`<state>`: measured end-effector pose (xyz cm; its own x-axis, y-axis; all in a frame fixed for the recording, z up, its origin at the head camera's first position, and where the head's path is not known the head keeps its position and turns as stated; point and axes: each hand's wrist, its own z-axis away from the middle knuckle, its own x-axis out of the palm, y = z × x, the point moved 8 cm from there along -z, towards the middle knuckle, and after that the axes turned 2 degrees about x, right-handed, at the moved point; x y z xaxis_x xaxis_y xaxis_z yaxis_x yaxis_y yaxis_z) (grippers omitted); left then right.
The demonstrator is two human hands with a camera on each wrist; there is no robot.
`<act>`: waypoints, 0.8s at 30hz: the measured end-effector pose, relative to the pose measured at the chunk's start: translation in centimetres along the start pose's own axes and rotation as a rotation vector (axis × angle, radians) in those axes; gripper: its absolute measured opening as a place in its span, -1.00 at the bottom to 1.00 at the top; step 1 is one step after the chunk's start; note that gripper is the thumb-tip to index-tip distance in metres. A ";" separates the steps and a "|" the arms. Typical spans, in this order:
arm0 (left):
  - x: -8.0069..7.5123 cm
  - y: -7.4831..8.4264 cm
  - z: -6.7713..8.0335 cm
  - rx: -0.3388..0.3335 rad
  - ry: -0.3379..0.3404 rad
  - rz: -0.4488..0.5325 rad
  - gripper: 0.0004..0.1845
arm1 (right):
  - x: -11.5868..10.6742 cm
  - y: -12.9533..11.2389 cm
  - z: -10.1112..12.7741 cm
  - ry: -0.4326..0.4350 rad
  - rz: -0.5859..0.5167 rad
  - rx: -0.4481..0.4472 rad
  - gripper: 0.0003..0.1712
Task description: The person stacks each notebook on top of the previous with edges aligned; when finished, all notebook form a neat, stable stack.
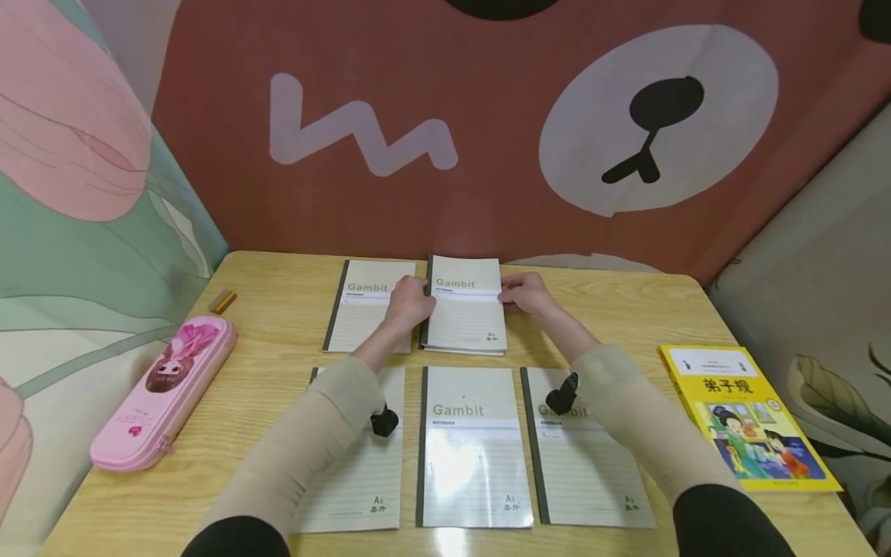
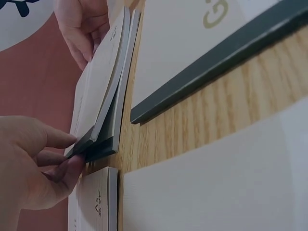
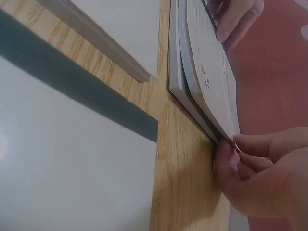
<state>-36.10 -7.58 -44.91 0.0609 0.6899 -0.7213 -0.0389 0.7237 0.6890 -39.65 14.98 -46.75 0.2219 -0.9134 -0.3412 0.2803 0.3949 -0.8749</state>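
A white Gambit notebook [image 1: 465,321] with a dark spine lies over another notebook [image 2: 120,110] in the back row. My left hand [image 1: 409,300] pinches the upper notebook's spine edge between thumb and fingers. At its opposite edge, my right hand [image 1: 527,293] pinches it too, thumb below and fingers above. In the left wrist view, a narrow gap shows between the two notebooks near the spine, so the upper one is slightly raised there. Another notebook [image 1: 358,329] lies to the left, partly behind my left hand.
Nearer me are three more notebooks: one left [image 1: 376,472], one in the middle [image 1: 475,456] and one right [image 1: 592,472], the outer two partly under my forearms. A pink pencil case [image 1: 167,394] and a small yellow-brown block [image 1: 223,302] lie left; a yellow book [image 1: 748,418] lies right.
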 end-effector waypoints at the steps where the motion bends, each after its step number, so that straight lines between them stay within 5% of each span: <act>1: 0.0 0.0 0.1 0.001 0.004 -0.003 -0.66 | 0.1 0.0 0.0 -0.004 0.001 -0.002 -0.40; 24: 0.0 0.9 0.5 0.016 0.026 -0.184 -0.76 | 0.4 -0.5 0.5 -0.005 0.070 0.022 -0.39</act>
<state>-35.63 -6.91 -44.26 0.0399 0.5458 -0.8369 -0.0135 0.8378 0.5458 -39.22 14.46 -46.33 0.2458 -0.8831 -0.3995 0.2842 0.4598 -0.8413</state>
